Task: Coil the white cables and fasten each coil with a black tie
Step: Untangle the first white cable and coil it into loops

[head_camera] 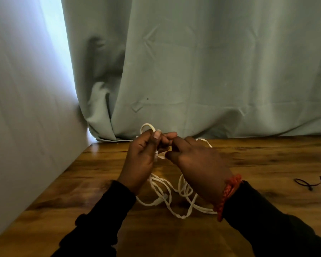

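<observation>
A white cable lies in loose tangled loops on the wooden table, under and between my wrists. My left hand is raised above the table and grips a small loop of that cable, which sticks out above its fingers. My right hand is close beside it with its fingers curled toward the same stretch of cable; the hand's back hides its fingertips. Another bit of white cable shows behind the right hand. Black ties lie on the table at the far right.
A grey-green curtain hangs right behind the table's far edge. A pale wall runs along the table's left side. I wear dark sleeves and a red braided band on my right wrist.
</observation>
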